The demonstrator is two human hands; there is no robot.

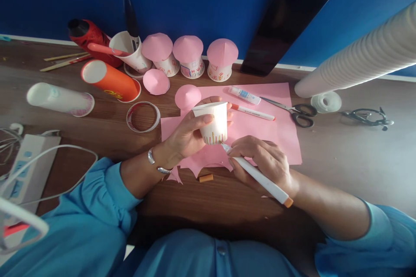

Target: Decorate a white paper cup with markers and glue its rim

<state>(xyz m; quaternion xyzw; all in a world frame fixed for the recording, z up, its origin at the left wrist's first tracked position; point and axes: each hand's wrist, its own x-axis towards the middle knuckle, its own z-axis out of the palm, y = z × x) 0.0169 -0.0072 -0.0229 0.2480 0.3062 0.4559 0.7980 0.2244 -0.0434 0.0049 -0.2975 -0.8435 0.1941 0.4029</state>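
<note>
My left hand (190, 132) is wrapped round a white paper cup (214, 121), which has orange and reddish strokes along its lower rim. In my right hand (264, 160) is a white marker (260, 177) with an orange end, its tip at the decorated edge of the cup. Below the cup, a small orange marker cap (206, 178) lies on the table. Pink paper (269, 138) spreads under both hands, cut in curves along its near edge. A pink paper cone (187, 97) sits just behind my left hand.
Several drawn-on cups with pink cone tops (222, 54) stand at the back. A glue stick (245, 95), a red-capped marker (255, 112) and scissors (297, 112) lie on the paper. An orange can (108, 82), tape roll (143, 117) and power strip (29, 164) are left; a phone (289, 21) leans behind.
</note>
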